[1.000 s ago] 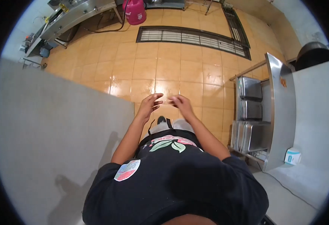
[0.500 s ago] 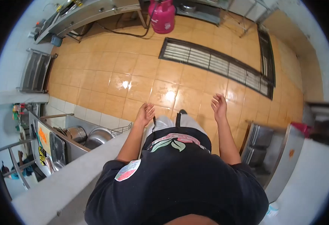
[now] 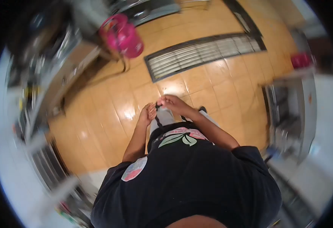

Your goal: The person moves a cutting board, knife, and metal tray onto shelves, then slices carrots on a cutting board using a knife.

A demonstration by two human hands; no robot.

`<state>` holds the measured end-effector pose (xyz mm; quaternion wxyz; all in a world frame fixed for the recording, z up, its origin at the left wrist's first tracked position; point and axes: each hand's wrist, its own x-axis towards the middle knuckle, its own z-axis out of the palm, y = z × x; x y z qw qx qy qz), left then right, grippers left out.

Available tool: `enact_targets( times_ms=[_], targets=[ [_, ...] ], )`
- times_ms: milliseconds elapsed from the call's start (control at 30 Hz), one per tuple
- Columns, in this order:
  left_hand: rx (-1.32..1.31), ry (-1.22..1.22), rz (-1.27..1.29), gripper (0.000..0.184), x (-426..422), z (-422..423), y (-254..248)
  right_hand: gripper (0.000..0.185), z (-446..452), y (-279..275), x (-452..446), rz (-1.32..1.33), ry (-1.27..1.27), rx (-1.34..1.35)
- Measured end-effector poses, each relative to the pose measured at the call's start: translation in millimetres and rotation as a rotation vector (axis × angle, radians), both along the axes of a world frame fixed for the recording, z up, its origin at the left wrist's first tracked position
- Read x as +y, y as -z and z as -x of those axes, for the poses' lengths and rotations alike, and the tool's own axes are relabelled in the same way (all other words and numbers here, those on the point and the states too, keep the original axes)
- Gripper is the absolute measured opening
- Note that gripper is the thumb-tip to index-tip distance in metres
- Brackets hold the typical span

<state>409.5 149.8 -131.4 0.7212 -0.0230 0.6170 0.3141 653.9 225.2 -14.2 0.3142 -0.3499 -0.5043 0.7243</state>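
The two bare hands are close together in front of the wearer's waist, above the tiled floor (image 3: 117,129). The left hand (image 3: 148,114) is open, its fingers loosely curled and apart from the thumb. The right hand (image 3: 170,104) reaches across with fingers bent; I can't tell from here whether they have closed on anything. The black strap (image 3: 158,117) rises from the waist over the pale trousers (image 3: 165,117), and its upper end lies between the hands, right by the right fingertips. Whether it is gripped or only brushed, I can't make out.

Over on the left runs a metal bench (image 3: 69,68), its top crowded with blurred things. Near its far right corner a pink gas cylinder (image 3: 125,40) stands on the floor, a dark hose hanging by it. Beyond that, a round metal bowl (image 3: 140,15) sits near the front edge of a low metal shelf (image 3: 151,14); its contents are too blurred to name.

On the right stands a metal rack (image 3: 308,102) with what look like metal trays (image 3: 284,108) inside, though the smear makes that a fair guess. A pinkish-red container (image 3: 301,60) is by the rack's far edge, its inside hidden. The long floor grate (image 3: 204,55) lies ahead of the hands.
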Motion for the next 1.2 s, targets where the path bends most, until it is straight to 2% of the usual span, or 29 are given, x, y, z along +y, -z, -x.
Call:
enact_targets(
  times_ms=[67, 100, 133, 200, 233, 300, 400, 533, 633, 900, 1000, 1133, 1200],
  targets=[
    [0.063, 0.236, -0.119, 0.030, 97, 22, 0, 0.029, -17, -12, 1, 0.182, 0.151, -0.019],
    [0.066, 0.311, -0.094, 0.029, 133, 39, 16, 0.031, -36, -29, 4, 0.194, 0.211, -0.065],
    [0.080, 0.374, -0.052, 0.028, 158, 62, 37, 0.032, -50, -37, -1, 0.263, 0.371, 0.021],
    [0.158, 0.415, -0.020, 0.026, 205, 90, 53, 0.035, -66, -39, -13, 0.388, 0.654, 0.213],
    [0.216, 0.470, -0.034, 0.027, 226, 98, 56, 0.035, -68, -35, -23, 0.401, 0.801, 0.227],
    [0.329, 0.556, -0.052, 0.029, 253, 104, 61, 0.036, -70, -24, -39, 0.440, 1.072, 0.244],
    [0.390, 0.742, -0.103, 0.028, 251, 84, 40, 0.036, -54, -16, -73, 0.476, 1.266, 0.385],
    [0.237, 1.027, -0.211, 0.029, 221, 54, 14, 0.037, -5, 0, -120, 0.525, 1.362, 0.479],
    [0.137, 1.053, -0.229, 0.026, 183, 38, -9, 0.036, 28, 7, -146, 0.588, 1.345, 0.490],
    [0.018, 1.005, -0.158, 0.029, 75, 68, -20, 0.031, 60, 20, -212, 0.572, 1.247, 0.322],
    [-0.043, 0.951, -0.113, 0.029, 37, 95, -25, 0.032, 71, 35, -255, 0.547, 1.274, 0.371],
    [-0.032, 0.848, -0.054, 0.029, -9, 128, -17, 0.035, 104, 83, -327, 0.707, 1.370, 0.516],
    [-0.047, 0.819, -0.017, 0.029, -26, 136, -13, 0.036, 123, 123, -367, 0.847, 1.393, 0.415]
  ],
)
